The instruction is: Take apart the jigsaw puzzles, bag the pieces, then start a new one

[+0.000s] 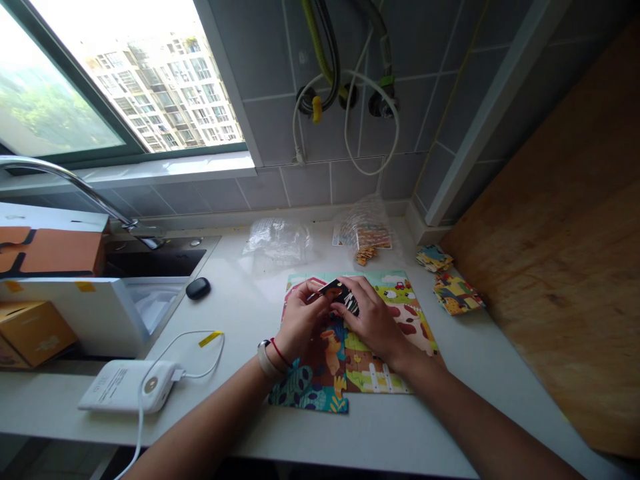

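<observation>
Both my hands hold a dark puzzle piece with black-and-white stripes, raised over a farm-picture jigsaw puzzle. My left hand, wearing a red cord and a pale band at the wrist, pinches the piece by its left side. My right hand grips the right side, thumb below and fingers above. The puzzle lies flat on the counter, and its lower left part reaches further towards me than the right. My hands cover its upper middle, so whether pieces are absent there I cannot tell.
Stacked loose puzzle pieces lie to the right, near a wooden panel. Behind the puzzle are a clear plastic bag and another bag with pieces. At left are a power bank, a black oval object and boxes by the sink.
</observation>
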`<state>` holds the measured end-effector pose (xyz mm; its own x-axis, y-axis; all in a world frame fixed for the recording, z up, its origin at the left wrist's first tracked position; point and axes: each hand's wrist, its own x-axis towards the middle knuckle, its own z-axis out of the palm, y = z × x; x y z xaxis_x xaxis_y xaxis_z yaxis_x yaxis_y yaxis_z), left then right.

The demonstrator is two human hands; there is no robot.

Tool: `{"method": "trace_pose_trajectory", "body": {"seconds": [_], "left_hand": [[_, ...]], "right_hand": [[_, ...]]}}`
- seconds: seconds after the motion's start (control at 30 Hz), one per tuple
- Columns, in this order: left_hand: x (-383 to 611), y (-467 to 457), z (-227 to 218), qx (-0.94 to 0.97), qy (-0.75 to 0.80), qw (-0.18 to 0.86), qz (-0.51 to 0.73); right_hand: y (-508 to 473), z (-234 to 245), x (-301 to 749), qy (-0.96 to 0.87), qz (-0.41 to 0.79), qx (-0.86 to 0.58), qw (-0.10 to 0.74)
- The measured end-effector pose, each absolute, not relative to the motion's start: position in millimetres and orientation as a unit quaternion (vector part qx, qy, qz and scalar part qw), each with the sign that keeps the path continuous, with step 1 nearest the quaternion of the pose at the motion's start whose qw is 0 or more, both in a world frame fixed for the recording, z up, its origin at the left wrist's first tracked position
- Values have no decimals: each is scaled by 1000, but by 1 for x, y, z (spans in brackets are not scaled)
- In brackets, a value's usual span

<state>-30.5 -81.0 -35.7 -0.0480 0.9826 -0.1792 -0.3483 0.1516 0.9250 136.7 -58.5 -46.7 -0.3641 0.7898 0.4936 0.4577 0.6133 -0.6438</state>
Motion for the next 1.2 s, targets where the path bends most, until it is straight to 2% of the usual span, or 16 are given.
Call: {"method": "trace_pose_trajectory", "body": {"seconds": [0.27, 0.43, 0.6, 0.83, 1.2], "left_hand": [[-30, -81, -41, 380, 463, 609, 521], [-31, -79, -47, 427, 472, 568, 522], [-32, -79, -47, 465, 493, 506, 534], [-30, -81, -44, 470, 476, 508, 543], [-30, -79, -39, 540, 478, 430, 543]], "right_hand": [[-55, -57, 136, -811, 210, -421, 347], [-53, -58, 137, -813, 230, -421, 331], [-56, -55, 135, -814, 224, -421, 331], [-60, -54, 132, -807, 233, -435, 324], [-67, -53, 129, -793, 247, -432, 350]]}}
